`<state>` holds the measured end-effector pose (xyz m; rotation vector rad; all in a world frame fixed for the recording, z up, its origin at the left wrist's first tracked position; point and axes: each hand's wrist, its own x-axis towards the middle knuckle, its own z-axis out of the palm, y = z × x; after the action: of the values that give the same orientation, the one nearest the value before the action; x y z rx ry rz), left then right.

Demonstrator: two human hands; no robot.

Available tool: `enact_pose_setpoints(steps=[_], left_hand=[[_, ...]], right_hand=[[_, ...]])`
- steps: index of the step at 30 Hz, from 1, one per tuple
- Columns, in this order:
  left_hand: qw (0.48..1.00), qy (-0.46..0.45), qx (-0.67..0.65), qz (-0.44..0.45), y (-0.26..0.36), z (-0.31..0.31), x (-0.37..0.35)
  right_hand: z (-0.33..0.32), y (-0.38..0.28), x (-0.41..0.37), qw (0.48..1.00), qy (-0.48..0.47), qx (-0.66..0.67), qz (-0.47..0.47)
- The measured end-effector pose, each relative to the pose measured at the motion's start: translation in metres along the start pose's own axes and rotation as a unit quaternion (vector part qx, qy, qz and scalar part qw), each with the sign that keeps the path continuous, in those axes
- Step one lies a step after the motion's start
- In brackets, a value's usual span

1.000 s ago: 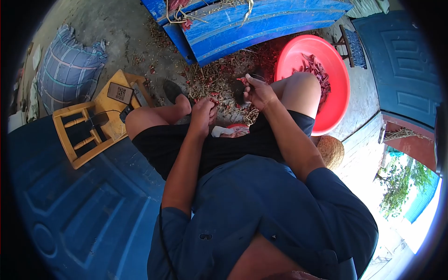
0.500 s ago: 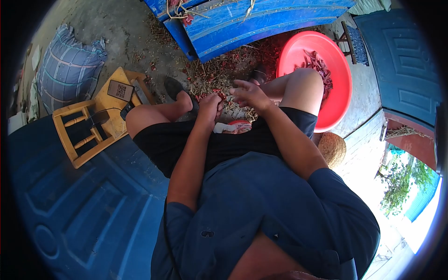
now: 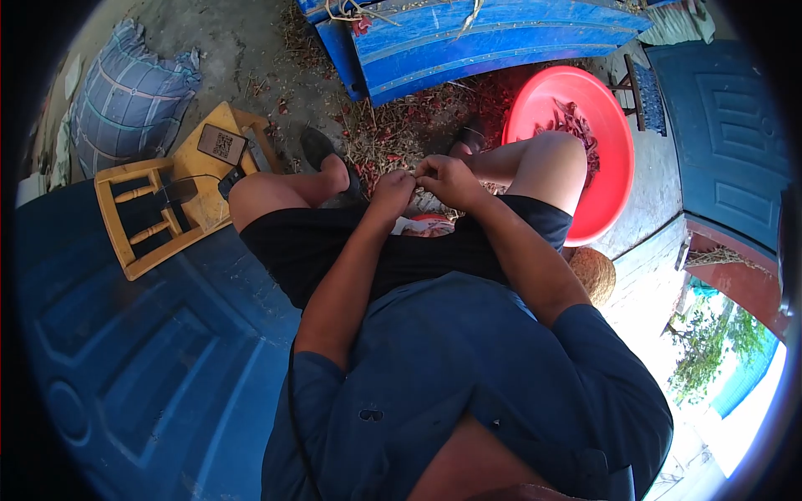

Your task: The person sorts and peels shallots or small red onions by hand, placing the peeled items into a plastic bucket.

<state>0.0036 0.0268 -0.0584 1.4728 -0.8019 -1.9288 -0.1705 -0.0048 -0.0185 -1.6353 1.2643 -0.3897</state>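
Note:
My left hand (image 3: 393,194) is closed in front of my lap, fingertips pressed together. Red pods, which look like chili peppers, showed at its fingers a moment earlier; now the fingers mostly hide them. My right hand (image 3: 449,180) meets it with bent, pinching fingers, and whatever lies between them is too small to make out. Beneath the hands, between my thighs, is a white and red printed thing (image 3: 428,225), partly covered. To the right, a large red plastic basin (image 3: 614,188) holds dark red chili-like pods (image 3: 576,125), partly hidden by my knee.
Dry stalks and red bits (image 3: 380,125) litter the floor around my feet. A blue panelled thing (image 3: 493,42) stands ahead. On the left are a wooden chair (image 3: 134,265) bearing a phone-like card with a code (image 3: 222,144), and a checked cloth sack (image 3: 134,104). A straw-coloured round object (image 3: 593,274) sits right.
My right hand has turned inward and its extended fingers have bent to meet the left. The left hand has shifted slightly right, and the red at its fingers is now hidden.

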Motion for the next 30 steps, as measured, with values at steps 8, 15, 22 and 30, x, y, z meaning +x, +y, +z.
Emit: enact_pose_setpoints(steps=[8, 15, 22, 30], left_hand=[[0.999, -0.032, -0.021, -0.020, 0.024, 0.012, -0.007], [0.998, -0.043, -0.053, -0.017, 0.019, 0.014, 0.003], [0.995, -0.074, -0.070, 0.017, 0.028, 0.029, 0.008], [0.997, -0.044, -0.068, 0.013, 0.033, 0.012, 0.006]], right_hand=[[-0.017, -0.005, 0.001, 0.998, 0.023, -0.054, -0.005], [-0.166, 0.007, -0.009, 0.957, 0.240, -0.151, 0.065], [-0.279, 0.082, -0.036, 0.870, 0.218, -0.366, 0.247], [0.001, 0.117, 0.109, 0.966, -0.130, -0.111, 0.192]])
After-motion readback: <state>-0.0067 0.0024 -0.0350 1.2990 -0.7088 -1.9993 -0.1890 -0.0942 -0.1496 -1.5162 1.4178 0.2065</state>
